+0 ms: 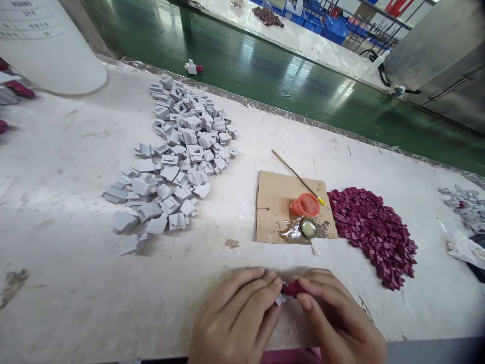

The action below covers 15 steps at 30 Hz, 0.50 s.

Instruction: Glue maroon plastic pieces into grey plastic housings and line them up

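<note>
Near the table's front edge, my left hand (242,311) is closed around a small grey plastic part (280,299), mostly hidden by the fingers. Between thumb and forefinger, my right hand (333,308) pinches a small maroon plastic part (293,289), which meets the grey one. A pile of loose grey parts (185,146) spreads out to the left. To the right lies a heap of maroon parts (375,227). Just beyond my hands, a cardboard piece (273,202) carries a red cup (306,205), a bottle cap (308,228) and a puddle of clear liquid.
A thin stick (295,174) with a yellow tip rests across the cardboard's far edge. Behind the table runs a green conveyor belt (242,71) bearing a joined grey-and-maroon piece (193,67). A white bucket (49,55) stands at far left. More grey parts (464,205) lie at far right.
</note>
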Motion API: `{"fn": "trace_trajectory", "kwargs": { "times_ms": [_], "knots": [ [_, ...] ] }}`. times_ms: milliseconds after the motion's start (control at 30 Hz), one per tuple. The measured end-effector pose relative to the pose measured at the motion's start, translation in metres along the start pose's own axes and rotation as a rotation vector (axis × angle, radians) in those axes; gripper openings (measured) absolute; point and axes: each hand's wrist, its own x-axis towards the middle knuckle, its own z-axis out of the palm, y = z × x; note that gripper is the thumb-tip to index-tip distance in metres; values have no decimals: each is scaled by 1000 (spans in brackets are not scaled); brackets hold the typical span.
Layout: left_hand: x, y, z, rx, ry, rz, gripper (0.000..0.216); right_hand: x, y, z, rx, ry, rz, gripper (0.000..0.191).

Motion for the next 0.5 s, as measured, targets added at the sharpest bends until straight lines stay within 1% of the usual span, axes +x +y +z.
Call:
{"fn": "trace_trajectory", "kwargs": {
  "times_ms": [67,133,267,367,500],
  "knots": [
    [0,1,1,-26,27,-11,19,2,-1,0,-14,-12,-40,22],
    [-1,1,1,-42,49,-11,18,4,-2,-1,-34,-31,-111,22],
    [-3,1,0,-46,44,9,17,6,-1,-6,-110,-96,-236,27],
    [-2,1,1,-43,47,9,18,5,-1,-7,-156,-113,-258,30],
    [-2,2,3,-50,40,0,18,4,-6,-5,-181,-112,-266,29]
  ]
}}
